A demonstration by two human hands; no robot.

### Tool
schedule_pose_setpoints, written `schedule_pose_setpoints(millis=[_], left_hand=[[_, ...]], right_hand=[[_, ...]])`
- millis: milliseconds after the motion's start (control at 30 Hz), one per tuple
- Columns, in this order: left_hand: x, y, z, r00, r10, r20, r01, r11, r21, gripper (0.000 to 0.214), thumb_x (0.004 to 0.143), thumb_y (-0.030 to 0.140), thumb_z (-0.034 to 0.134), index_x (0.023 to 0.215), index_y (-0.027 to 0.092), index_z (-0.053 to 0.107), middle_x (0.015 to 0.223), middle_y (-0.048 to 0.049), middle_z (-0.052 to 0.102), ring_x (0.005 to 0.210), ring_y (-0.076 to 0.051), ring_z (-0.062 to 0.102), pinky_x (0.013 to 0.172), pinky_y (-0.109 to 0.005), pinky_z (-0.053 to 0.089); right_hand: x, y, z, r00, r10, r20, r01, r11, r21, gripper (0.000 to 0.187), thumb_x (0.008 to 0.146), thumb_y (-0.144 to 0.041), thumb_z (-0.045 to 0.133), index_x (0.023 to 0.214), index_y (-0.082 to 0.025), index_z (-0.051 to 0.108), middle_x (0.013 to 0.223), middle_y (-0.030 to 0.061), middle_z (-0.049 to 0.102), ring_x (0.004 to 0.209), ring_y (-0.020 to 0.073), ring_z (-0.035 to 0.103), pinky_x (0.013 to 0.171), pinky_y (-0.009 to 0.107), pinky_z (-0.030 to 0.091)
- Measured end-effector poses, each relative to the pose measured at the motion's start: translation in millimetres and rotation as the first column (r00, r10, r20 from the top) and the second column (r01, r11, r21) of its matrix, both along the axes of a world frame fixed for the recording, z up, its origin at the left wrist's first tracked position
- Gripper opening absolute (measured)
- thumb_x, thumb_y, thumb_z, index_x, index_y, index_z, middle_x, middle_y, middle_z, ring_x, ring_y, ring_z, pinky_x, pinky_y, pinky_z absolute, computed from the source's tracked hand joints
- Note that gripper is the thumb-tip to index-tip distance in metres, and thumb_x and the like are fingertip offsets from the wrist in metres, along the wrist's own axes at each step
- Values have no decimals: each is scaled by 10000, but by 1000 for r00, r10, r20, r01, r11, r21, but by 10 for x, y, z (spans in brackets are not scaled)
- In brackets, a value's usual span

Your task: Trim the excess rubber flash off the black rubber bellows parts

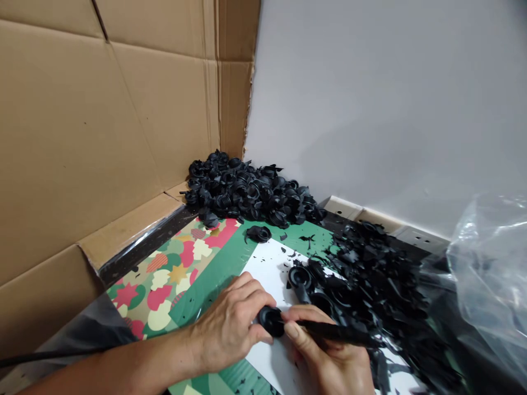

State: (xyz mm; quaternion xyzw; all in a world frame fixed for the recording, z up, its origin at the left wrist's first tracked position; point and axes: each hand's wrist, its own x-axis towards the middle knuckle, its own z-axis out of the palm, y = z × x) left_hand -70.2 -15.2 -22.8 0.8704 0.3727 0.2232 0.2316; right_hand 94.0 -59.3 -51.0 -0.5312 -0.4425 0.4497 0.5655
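Note:
My left hand grips a round black rubber part with a hollow, cup-like face, between thumb and fingers. Held in my right hand is a slim black pen-like tool. Its tip reaches the right side of the rubber part; the exact kind of tip is hidden by my fingers. Both hands are low over a white sheet. Just beyond them lies another ringed black rubber part among dark scraps.
A heap of black ribbed rubber parts fills the back corner by a cardboard wall. Thin black scraps are piled at right, near socket strips and clear plastic. A single part lies on the green patterned board.

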Motion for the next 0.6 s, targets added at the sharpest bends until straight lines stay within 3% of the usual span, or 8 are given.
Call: schedule_pose_setpoints(millis=[200, 367, 467, 533, 600], left_hand=[[-3, -2, -14, 1000, 16, 0, -16, 1000, -15, 264, 666, 48, 776, 879, 113, 635, 821, -56, 625, 836, -218, 543, 734, -312, 470], [-20, -9, -4, 999, 17, 28, -17, 1000, -5, 251, 689, 56, 741, 896, 137, 624, 833, -50, 620, 836, -214, 538, 737, -314, 476], [-28, -20, 1, 998, 30, 57, -32, 999, 34, 267, 680, 55, 730, 903, 148, 615, 838, -49, 618, 836, -216, 531, 746, -325, 472], [-33, -27, 9, 996, 41, 76, -46, 997, 63, 289, 659, 45, 732, 902, 148, 613, 844, -51, 619, 834, -218, 527, 751, -334, 463], [-34, -33, 31, 994, 62, 93, -70, 994, 81, 309, 636, 23, 729, 893, 147, 612, 843, -49, 622, 820, -215, 524, 745, -338, 453]], right_hand=[[-25, -12, 24, 992, 46, 115, -52, 997, 51, 98, 722, -282, 696, 634, -244, 715, 703, 19, 679, 700, 197, 621, 678, 273, 448], [102, -6, 30, 1000, 0, 11, 1, 998, -68, 197, 673, -415, 753, 665, -221, 726, 698, 31, 678, 719, 228, 635, 697, 312, 486], [267, 8, -31, 995, -98, 20, 98, 995, -1, 283, 666, -476, 758, 677, -195, 726, 790, 81, 694, 853, 266, 630, 753, 336, 496], [351, 10, -74, 986, -154, -67, 157, 987, 42, 312, 681, -502, 742, 692, -191, 708, 835, 92, 693, 917, 274, 613, 801, 355, 491], [376, -1, -96, 978, -158, -136, 157, 987, -17, 343, 684, -518, 733, 765, -186, 703, 785, 77, 687, 816, 250, 624, 737, 345, 504]])
